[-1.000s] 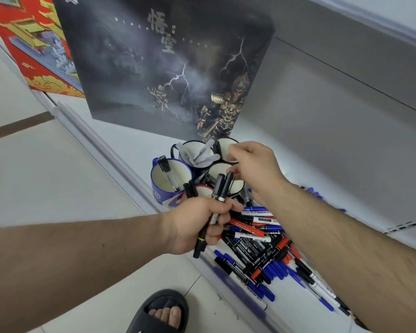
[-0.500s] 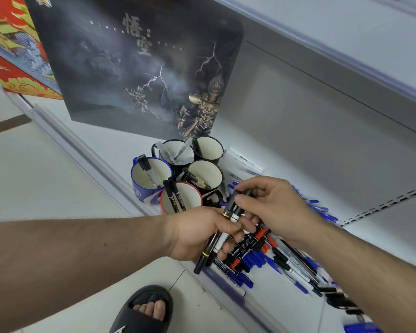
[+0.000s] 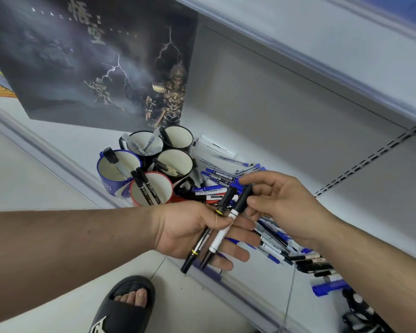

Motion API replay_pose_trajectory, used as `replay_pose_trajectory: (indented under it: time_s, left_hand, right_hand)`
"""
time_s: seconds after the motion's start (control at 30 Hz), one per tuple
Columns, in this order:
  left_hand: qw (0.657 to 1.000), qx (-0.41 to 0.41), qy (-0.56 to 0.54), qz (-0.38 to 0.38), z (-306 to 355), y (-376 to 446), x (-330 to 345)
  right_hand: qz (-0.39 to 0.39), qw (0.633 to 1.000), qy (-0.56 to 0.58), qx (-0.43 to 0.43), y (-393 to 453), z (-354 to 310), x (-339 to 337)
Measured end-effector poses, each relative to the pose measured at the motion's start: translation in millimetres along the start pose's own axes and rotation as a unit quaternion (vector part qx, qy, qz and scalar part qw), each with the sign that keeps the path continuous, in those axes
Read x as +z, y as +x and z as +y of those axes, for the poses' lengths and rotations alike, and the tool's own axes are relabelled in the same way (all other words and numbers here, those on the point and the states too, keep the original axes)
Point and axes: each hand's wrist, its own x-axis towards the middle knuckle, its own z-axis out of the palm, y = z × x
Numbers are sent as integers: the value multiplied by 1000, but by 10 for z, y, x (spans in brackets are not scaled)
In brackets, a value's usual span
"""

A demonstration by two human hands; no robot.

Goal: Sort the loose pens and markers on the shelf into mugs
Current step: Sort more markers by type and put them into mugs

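- Nearest to me, a foot in a black slipper (image 3: 123, 306) stands on the pale floor, just before the shelf edge (image 3: 58, 155).
- The left hand (image 3: 197, 234) is clenched round two markers, held side by side over the shelf's front lip: a black-barrelled marker with yellow bands (image 3: 202, 241) and a white-barrelled marker (image 3: 222, 236), caps pointing up and away.
- The right hand (image 3: 281, 205) meets them from the other side; its thumb and forefinger pinch the black cap end of the white-barrelled marker, so both hands share that one.
- Beneath and beyond the hands lies the loose pile of pens and markers (image 3: 269, 239), blue, black and a few red, spread along the shelf to the right; it looks large, so I judge most of the sorting is left.
- Left of the pile and close to the left hand stands a cluster of five mugs. The red mug (image 3: 151, 191) holds two black markers, the blue mug (image 3: 117, 169) one.
- Behind those, a middle black mug (image 3: 173, 162) holds a couple of pens, the rear left mug (image 3: 142, 145) some clear ones, the rear right mug (image 3: 177, 137) one dark pen.
- Only a handful are sorted, then; the held pair seems bound for the mugs, just ahead of the hands.
- Farthest back, a dark poster box (image 3: 94, 63) leans against the shelf's rear wall.
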Motion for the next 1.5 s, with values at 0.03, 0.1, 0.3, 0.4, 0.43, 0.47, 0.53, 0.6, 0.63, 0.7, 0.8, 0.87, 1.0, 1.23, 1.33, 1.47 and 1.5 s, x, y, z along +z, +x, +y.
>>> replay_pose_trajectory:
  time_s: [0.03, 0.1, 0.3, 0.4, 0.43, 0.47, 0.53, 0.6, 0.63, 0.7, 0.8, 0.87, 1.0, 1.23, 1.33, 1.47, 1.5]
  left_hand:
    - [1000, 13, 15, 25, -1, -1, 29]
    - [995, 28, 50, 77, 3, -18, 87]
    - [984, 12, 99, 144, 11, 121, 213]
    - [983, 27, 107, 149, 19, 359, 479]
    - [982, 27, 116, 148, 0, 456, 580]
    - [980, 25, 129, 146, -28, 545, 700]
    - [978, 18, 162, 131, -129, 718, 930]
    - [976, 3, 190, 111, -255, 856, 1163]
    - [974, -5, 202, 100, -314, 915, 1278]
    - [970, -17, 225, 86, -408, 1013, 1489]
    - [962, -24, 258, 85, -492, 1114, 1734]
    - [961, -25, 263, 87, -518, 1167, 1848]
    - [970, -32, 223, 87, -533, 1272, 1984]
    - [982, -66, 144, 99, -632, 1414, 2163]
    - [976, -49, 184, 104, -704, 1425, 2191]
    - [977, -45, 200, 64, -743, 1380, 2172]
    - [976, -43, 206, 50, -743, 1366, 2155]
  right_hand:
    - [11, 1000, 8, 0, -1, 18, -1]
    - [43, 999, 30, 7, -1, 48, -31]
    - [120, 992, 38, 28, -187, 110, -332]
    - [175, 984, 22, 26, -469, 164, -599]
    - [196, 980, 17, 28, -595, 193, -699]
    - [218, 975, 12, 32, -745, 230, -804]
    - [263, 964, 0, 43, -1072, 332, -1010]
    - [305, 950, -6, 63, -1400, 475, -1197]
    - [326, 943, -9, 72, -1556, 548, -1280]
    - [370, 926, -18, 79, -1832, 688, -1440]
    - [426, 899, -66, 76, -2171, 817, -1647]
    - [448, 884, -115, 73, -2353, 897, -1771]
    - [434, 875, -199, 79, -2536, 1064, -1884]
    - [421, 834, -352, 58, -2663, 1351, -1878]
    - [403, 811, -424, 18, -2675, 1504, -1874]
    - [378, 802, -461, -15, -2571, 1775, -1817]
    - [376, 807, -456, -1, -2537, 1852, -1787]
